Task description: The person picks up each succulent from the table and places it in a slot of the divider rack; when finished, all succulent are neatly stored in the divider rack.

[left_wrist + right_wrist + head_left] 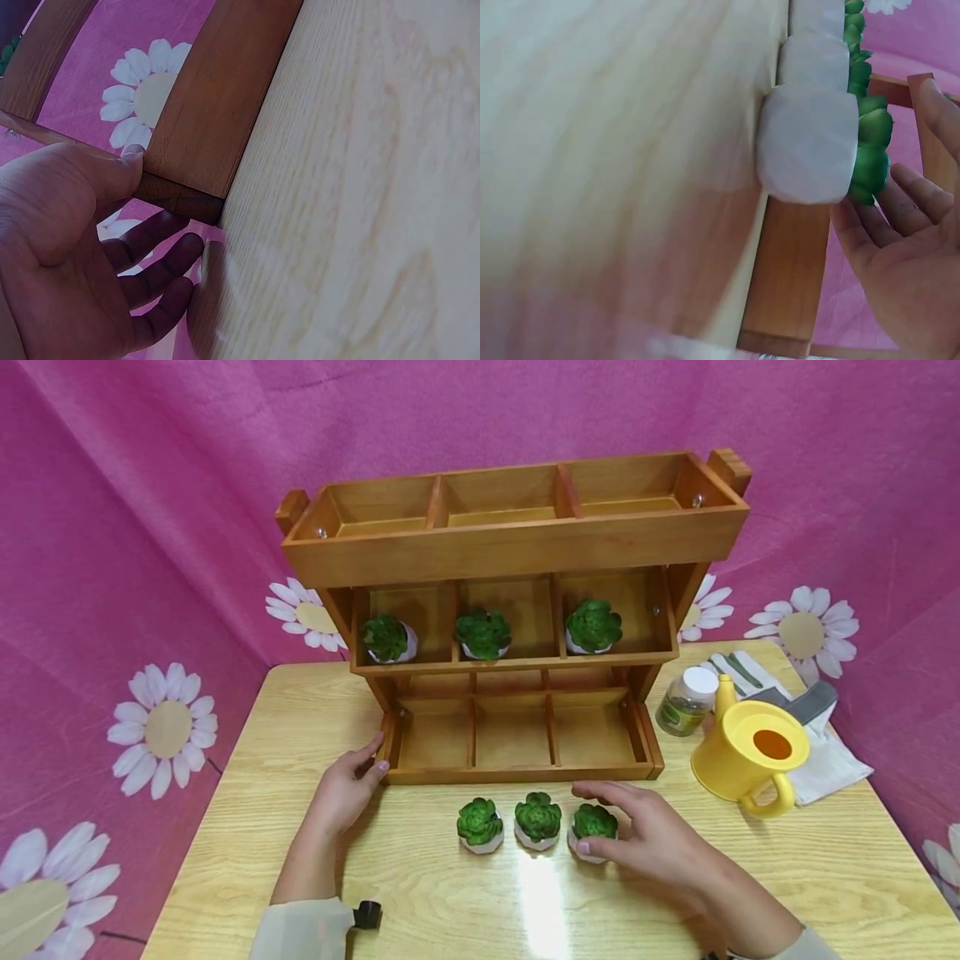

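Note:
My left hand (347,789) holds the lower left corner of a three-tier wooden shelf (517,772), its thumb at the front edge and fingers along the side. Over the rightmost of three potted succulents on the table, my right hand (652,831) spreads its thumb and fingers around the plant. That succulent (595,821) stands upright in a white faceted pot (810,142). Beside it are the middle succulent (537,818) and the left succulent (480,822). On the shelf's middle tier sit three more succulents: left (386,638), centre (483,634) and right (593,626).
Right of the shelf stand a white-lidded jar (686,702) and a yellow watering can (738,752). White and grey gloves (821,752) lie behind the can. Compartments of the top tier (517,545) and bottom tier hold nothing. A pink flowered cloth (480,410) hangs behind the table (420,893).

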Tool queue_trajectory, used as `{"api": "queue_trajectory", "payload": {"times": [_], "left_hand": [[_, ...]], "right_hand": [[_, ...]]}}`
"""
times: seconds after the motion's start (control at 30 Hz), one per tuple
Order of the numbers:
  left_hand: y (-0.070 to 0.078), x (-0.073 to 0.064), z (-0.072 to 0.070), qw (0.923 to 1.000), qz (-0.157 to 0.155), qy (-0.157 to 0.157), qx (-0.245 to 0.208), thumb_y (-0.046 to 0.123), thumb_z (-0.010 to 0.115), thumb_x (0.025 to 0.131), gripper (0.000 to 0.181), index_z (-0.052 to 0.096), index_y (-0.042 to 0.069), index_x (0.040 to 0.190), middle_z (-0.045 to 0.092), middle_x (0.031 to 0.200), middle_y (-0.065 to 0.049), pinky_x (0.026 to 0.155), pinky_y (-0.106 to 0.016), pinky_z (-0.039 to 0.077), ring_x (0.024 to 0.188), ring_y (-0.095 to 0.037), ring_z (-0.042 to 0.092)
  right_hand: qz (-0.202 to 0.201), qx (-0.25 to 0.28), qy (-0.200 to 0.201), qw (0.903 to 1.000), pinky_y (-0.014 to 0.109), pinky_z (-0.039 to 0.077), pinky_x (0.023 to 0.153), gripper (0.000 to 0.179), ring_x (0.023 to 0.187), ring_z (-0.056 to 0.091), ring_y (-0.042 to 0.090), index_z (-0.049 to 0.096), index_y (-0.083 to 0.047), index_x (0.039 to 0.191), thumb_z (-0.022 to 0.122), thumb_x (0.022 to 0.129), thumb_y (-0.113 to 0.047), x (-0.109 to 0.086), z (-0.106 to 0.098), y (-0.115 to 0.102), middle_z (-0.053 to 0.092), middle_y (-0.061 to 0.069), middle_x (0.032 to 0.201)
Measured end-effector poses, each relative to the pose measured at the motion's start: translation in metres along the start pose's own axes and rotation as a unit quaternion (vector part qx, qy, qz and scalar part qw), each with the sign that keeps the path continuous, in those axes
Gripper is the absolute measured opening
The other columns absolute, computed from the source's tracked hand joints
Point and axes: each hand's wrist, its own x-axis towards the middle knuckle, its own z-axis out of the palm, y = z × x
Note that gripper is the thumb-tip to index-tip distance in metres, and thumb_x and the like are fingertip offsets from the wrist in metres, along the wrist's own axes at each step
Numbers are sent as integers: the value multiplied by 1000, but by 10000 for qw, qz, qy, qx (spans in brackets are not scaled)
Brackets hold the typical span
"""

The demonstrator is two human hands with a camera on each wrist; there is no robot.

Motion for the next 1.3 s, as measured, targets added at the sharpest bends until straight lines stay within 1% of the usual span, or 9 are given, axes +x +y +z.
{"api": "queue_trajectory", "payload": {"times": [0.07, 0.17, 0.27, 0.43, 0.6, 0.8, 1.0, 1.2, 1.3], "left_hand": [[0, 0, 0, 10000, 6, -10, 4, 30, 58, 108, 55, 42, 25, 160, 56, 142, -22, 116, -58, 34, 138, -40, 49], [0, 0, 0, 10000, -7, 23, 4, 30, 59, 107, 55, 43, 25, 159, 57, 140, -22, 116, -58, 35, 137, -39, 50], [0, 0, 0, 10000, 23, 38, 13, 29, 59, 107, 55, 43, 24, 160, 58, 139, -22, 115, -58, 36, 136, -39, 51], [1, 0, 0, 10000, -5, 37, 26, 30, 59, 108, 55, 43, 25, 160, 59, 138, -21, 115, -58, 36, 137, -39, 50], [1, 0, 0, 10000, -45, 39, 30, 31, 58, 108, 55, 43, 25, 160, 59, 139, -20, 116, -58, 35, 137, -38, 50], [1, 1, 0, 9999, 14, 50, 111, 31, 58, 108, 54, 43, 24, 159, 59, 138, -21, 114, -59, 36, 135, -39, 52], [0, 0, 0, 9999, 20, 67, 72, 29, 59, 107, 55, 44, 24, 159, 59, 138, -21, 114, -58, 38, 136, -38, 51], [1, -1, 0, 9999, 19, 71, 69, 29, 59, 108, 54, 44, 24, 159, 59, 138, -20, 114, -58, 38, 136, -38, 51], [1, -1, 0, 9999, 19, 77, 76, 29, 59, 107, 54, 44, 24, 159, 60, 137, -20, 114, -58, 38, 135, -38, 52]], "right_hand": [[-5, -110, 66, 9999, 52, 46, 108, 67, 126, 61, 17, 61, -27, 143, 87, 83, -45, -3, 0, 4, 63, -11, 140], [-42, -194, 50, 9998, 56, 44, 109, 72, 126, 63, 26, 60, -22, 144, 88, 82, -45, -6, 0, 10, 63, -7, 142], [27, -249, -54, 9997, 57, 43, 109, 78, 127, 62, 28, 58, -18, 147, 89, 80, -44, -8, -1, 14, 62, -4, 144], [252, -106, -388, 9989, 55, 41, 111, 88, 132, 57, 27, 54, -14, 150, 92, 76, -45, -11, -1, 19, 60, 1, 146], [129, -202, -676, 9974, 55, 40, 111, 90, 133, 56, 26, 51, -14, 153, 92, 78, -42, -11, -2, 21, 60, 4, 146], [-60, -368, -708, 9968, 50, 45, 108, 80, 125, 60, 18, 53, -12, 151, 90, 83, -30, -9, -3, 23, 63, 2, 142], [-132, -441, -723, 9963, 49, 47, 107, 78, 125, 60, 18, 54, -12, 150, 90, 83, -29, -9, -4, 25, 62, 2, 143], [-223, -522, -582, 9967, 49, 48, 106, 75, 125, 61, 19, 56, -13, 149, 89, 83, -28, -9, -3, 25, 63, 0, 141], [-162, -544, -484, 9972, 48, 48, 106, 76, 125, 61, 18, 57, -14, 148, 90, 82, -28, -9, -3, 24, 64, -1, 139]]}}
